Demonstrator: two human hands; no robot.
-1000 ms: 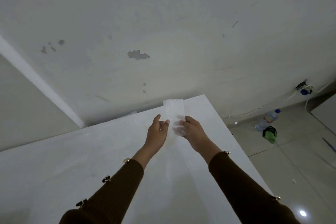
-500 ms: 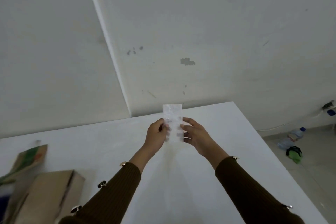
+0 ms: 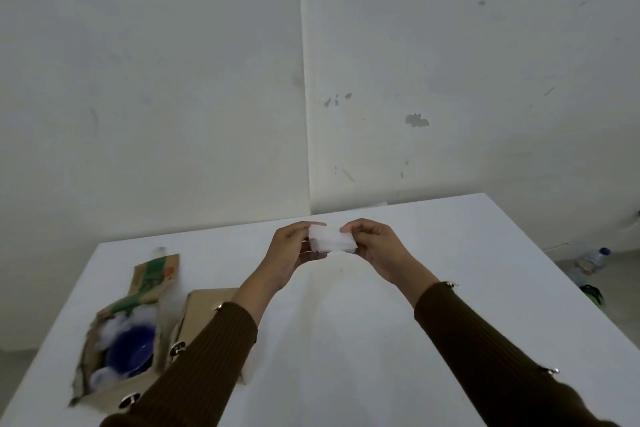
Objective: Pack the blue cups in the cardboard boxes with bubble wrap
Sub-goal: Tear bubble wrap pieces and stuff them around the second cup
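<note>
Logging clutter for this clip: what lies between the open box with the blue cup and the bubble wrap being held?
Head view: a second cardboard box, partly hidden by the left sleeve, then bare table up to the bubble wrap.

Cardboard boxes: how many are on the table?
2. One open box lies near the table's left edge with a blue cup inside; a second box sits just right of it, partly hidden behind the left sleeve. More may lie outside the frame.
</note>
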